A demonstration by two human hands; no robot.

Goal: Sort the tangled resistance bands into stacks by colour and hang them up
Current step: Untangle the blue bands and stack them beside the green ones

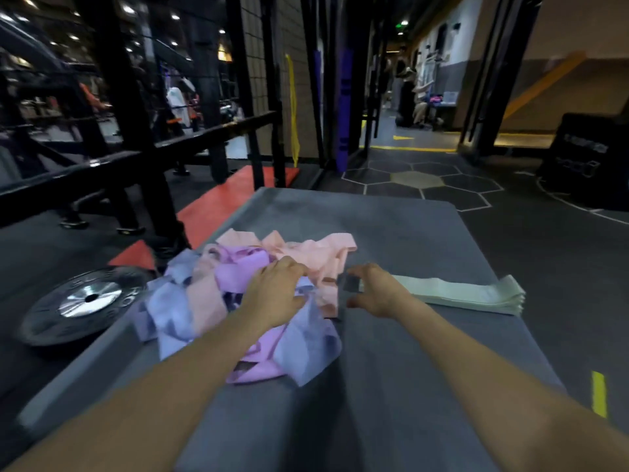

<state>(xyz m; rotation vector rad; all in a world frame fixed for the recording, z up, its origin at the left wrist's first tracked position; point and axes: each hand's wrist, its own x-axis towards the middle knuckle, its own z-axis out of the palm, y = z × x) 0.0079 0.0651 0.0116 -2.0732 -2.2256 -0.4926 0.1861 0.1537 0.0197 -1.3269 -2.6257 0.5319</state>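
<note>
A tangled heap of resistance bands lies on a grey mat point(391, 369): pink bands point(316, 253) at the back, lilac bands point(238, 274) in the middle, pale blue bands point(299, 345) at the front and left. My left hand point(275, 291) rests on top of the heap, fingers spread over the pink and blue bands. My right hand point(374, 287) hovers just right of the heap, its fingers at the near end of a flat stack of pale green bands point(473, 292). Whether it pinches that end is unclear through the blur.
A black weight plate point(85, 301) lies on the floor left of the mat. A black rack frame point(136, 141) stands at the back left. Yellow point(292, 107) and purple point(344, 107) bands hang on the far frame. A black box point(589, 158) stands at right.
</note>
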